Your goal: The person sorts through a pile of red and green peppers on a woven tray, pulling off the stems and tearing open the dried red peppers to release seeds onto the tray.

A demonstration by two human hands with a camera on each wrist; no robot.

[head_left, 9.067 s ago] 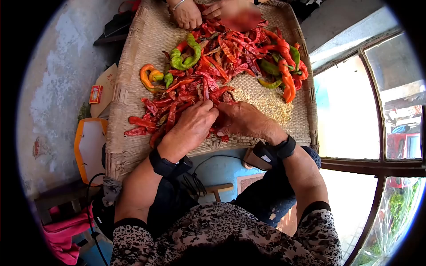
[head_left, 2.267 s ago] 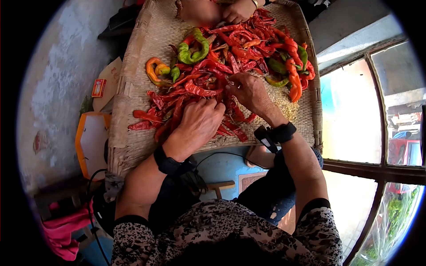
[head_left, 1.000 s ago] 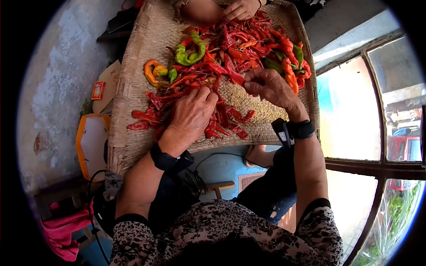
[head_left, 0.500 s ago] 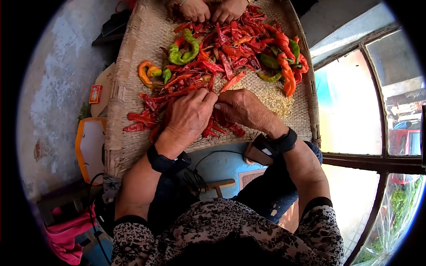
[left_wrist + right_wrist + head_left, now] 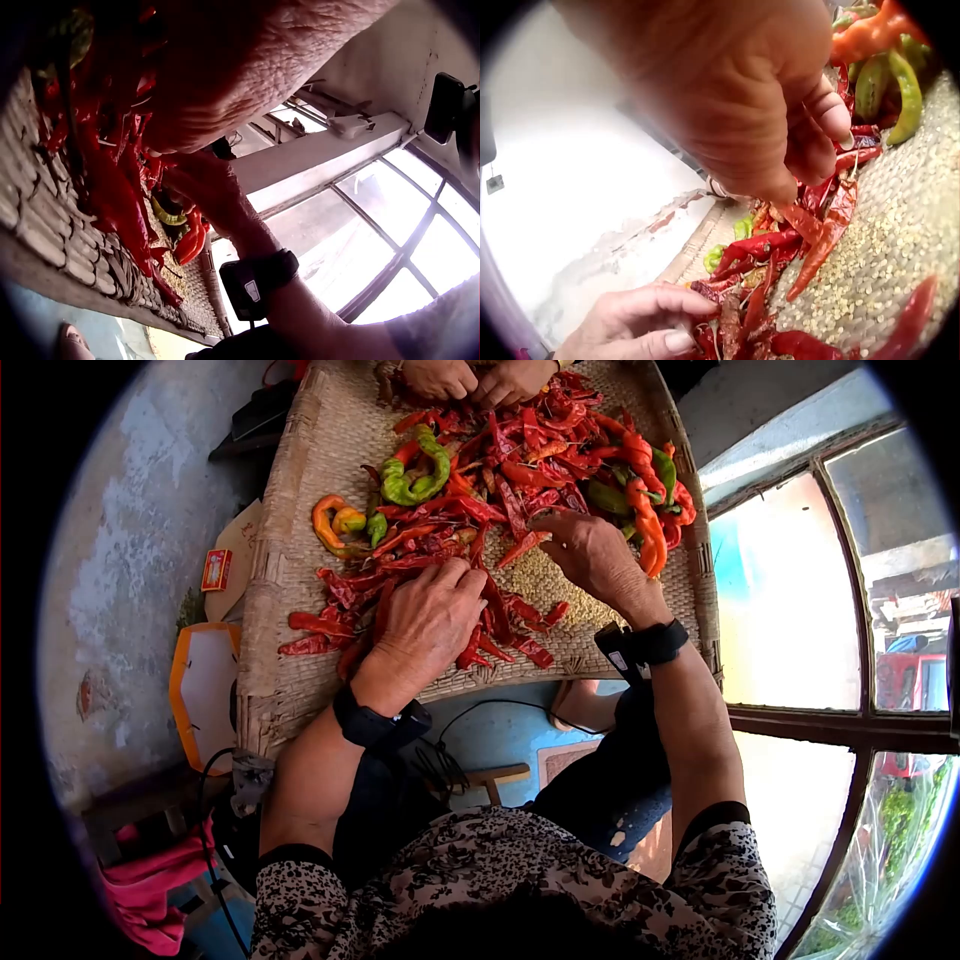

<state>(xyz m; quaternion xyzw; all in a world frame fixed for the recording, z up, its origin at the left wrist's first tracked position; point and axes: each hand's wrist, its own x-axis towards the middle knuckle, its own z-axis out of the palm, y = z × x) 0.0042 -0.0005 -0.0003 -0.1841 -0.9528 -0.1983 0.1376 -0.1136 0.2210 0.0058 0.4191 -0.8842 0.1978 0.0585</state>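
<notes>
A woven tray (image 5: 275, 670) bears a heap of wrinkled red dried chilies (image 5: 510, 470). My left hand (image 5: 428, 618) rests low over the near part of the heap. In the right wrist view its thumb and forefinger stand apart beside red chilies (image 5: 754, 311). My right hand (image 5: 600, 560) reaches over the heap's right side, fingers bent downward. One of its fingertips is right at a red chili (image 5: 826, 238); the fingers are spread, with no chili clearly gripped. Pale seeds (image 5: 550, 585) lie scattered on the weave below that hand.
Fresh twisted peppers lie on the tray: a green one (image 5: 430, 475), an orange one (image 5: 325, 525) and a red-and-green cluster (image 5: 650, 520). Another person's hands (image 5: 510, 382) work at the far end. A wall stands left, a window (image 5: 790, 610) right.
My right hand, half a second ago beside the left, has moved right and away over the heap. The left hand has hardly moved. The other person's hands have come closer together.
</notes>
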